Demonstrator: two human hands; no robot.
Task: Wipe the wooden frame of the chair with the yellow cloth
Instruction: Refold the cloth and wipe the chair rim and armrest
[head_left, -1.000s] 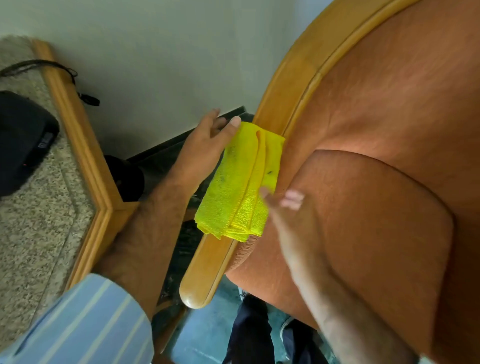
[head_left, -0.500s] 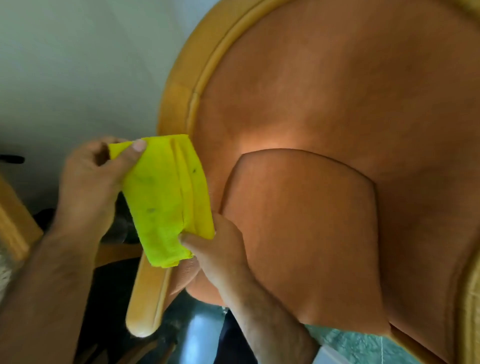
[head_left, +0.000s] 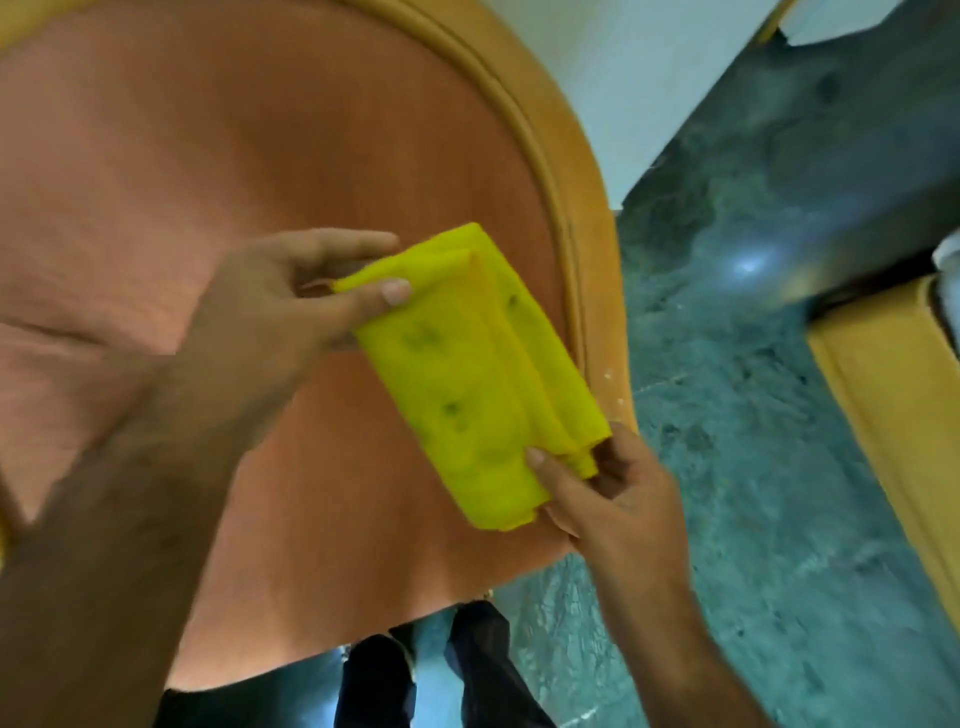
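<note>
A folded yellow cloth (head_left: 467, 374) with dark smudges is held above the chair's orange cushion (head_left: 208, 171). My left hand (head_left: 280, 306) pinches its upper left corner between thumb and fingers. My right hand (head_left: 597, 483) grips its lower right end. The chair's curved wooden frame (head_left: 576, 208) runs down the right side of the cushion, just right of the cloth. The cloth's right edge lies over or close to the frame's inner rim; I cannot tell if it touches.
Dark green marble floor (head_left: 753, 415) lies right of the chair. Another wooden piece of furniture (head_left: 883, 395) stands at the right edge. My dark trouser legs (head_left: 426, 675) show below the seat's front. A pale wall (head_left: 649, 62) is behind.
The view has swung from the chair's left arm across to its right side. Both hands carried the cloth along; my right hand now grips its lower end.
</note>
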